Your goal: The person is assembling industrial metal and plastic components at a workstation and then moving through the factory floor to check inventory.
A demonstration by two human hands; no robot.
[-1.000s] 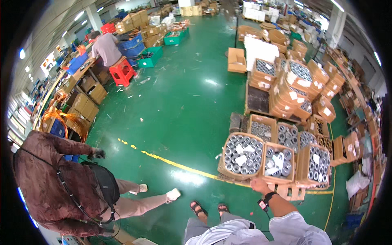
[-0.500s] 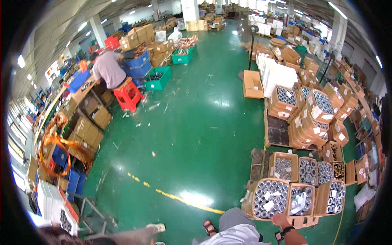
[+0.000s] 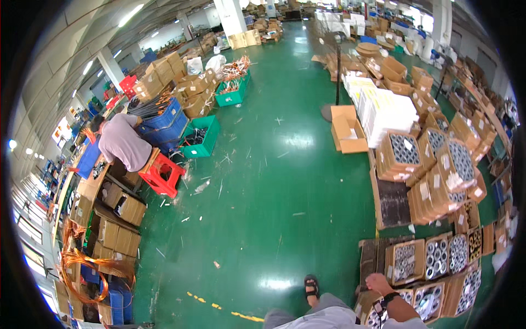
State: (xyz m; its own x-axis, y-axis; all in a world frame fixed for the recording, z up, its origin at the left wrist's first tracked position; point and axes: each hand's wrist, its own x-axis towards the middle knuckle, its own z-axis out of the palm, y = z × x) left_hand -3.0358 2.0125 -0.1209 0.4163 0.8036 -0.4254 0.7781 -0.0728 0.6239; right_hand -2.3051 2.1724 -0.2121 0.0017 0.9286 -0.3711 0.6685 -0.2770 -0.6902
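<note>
My right hand (image 3: 378,283) reaches in from the lower right, its fingers curled in and no object visible in them. A dark band circles the wrist, and a small dark device hangs beside the forearm. From this view the hand overlaps the near edge of open cardboard boxes (image 3: 390,263) packed with silver metal rings; I cannot tell whether it touches them. My left hand is out of view. Below me show my grey-clad legs and one foot in a dark sandal (image 3: 311,286) on the green floor (image 3: 252,219).
At left, a person (image 3: 123,140) sits on a red stool (image 3: 163,174) at a workbench. Copper wire coils (image 3: 82,274) hang below. Green crates (image 3: 201,137) stand nearby. On the right are stacked ring boxes (image 3: 402,156), a pallet (image 3: 392,205), white sheets (image 3: 383,112) and a stand fan (image 3: 338,71).
My view has moved forward and turned, so the seated person and stool appear nearer. Another person's leg and shoe at lower left have left the view. My right hand sits slightly higher in view.
</note>
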